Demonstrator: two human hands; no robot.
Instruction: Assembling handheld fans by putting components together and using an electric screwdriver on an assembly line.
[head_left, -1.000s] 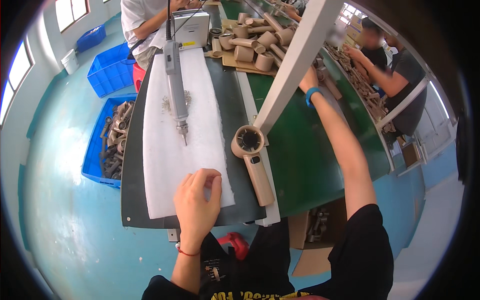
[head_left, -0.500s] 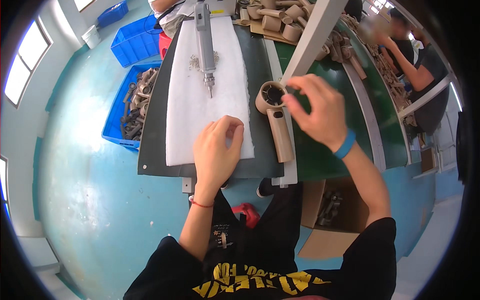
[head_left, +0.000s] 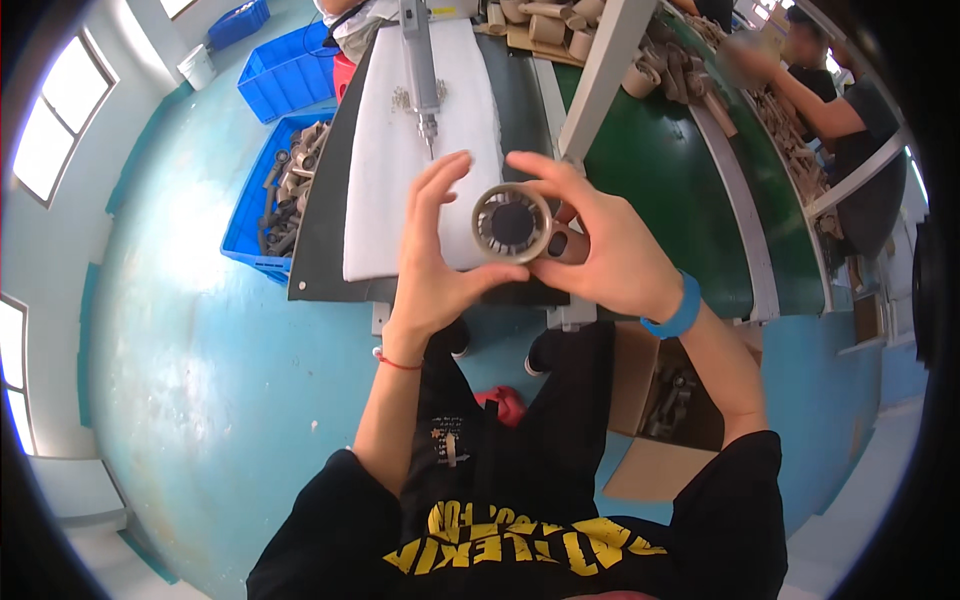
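Observation:
A beige hair dryer housing (head_left: 511, 224) is raised above the front of the bench, its round mouth facing up at me. Inside the barrel I see ribs and a dark centre. My right hand (head_left: 622, 250) grips it from the right, fingers and thumb around the barrel, with part of the handle showing beside the palm. My left hand (head_left: 432, 262) is open at its left side, fingers spread and the thumb reaching to the lower rim; whether the thumb touches is unclear. Beyond them an electric screwdriver (head_left: 420, 70) points its bit down over a white foam pad (head_left: 375, 190).
Small screws (head_left: 402, 98) lie on the pad by the screwdriver. A slanted white post (head_left: 604, 85) rises at the right, next to the green conveyor (head_left: 650, 190) carrying beige housings. Left of the bench stands a blue crate (head_left: 252, 262) of parts. Two co-workers sit at the far right.
The housing, earlier lying on the bench's right edge, is now lifted and moved left in my right hand. My left hand has spread its fingers and come up beside it.

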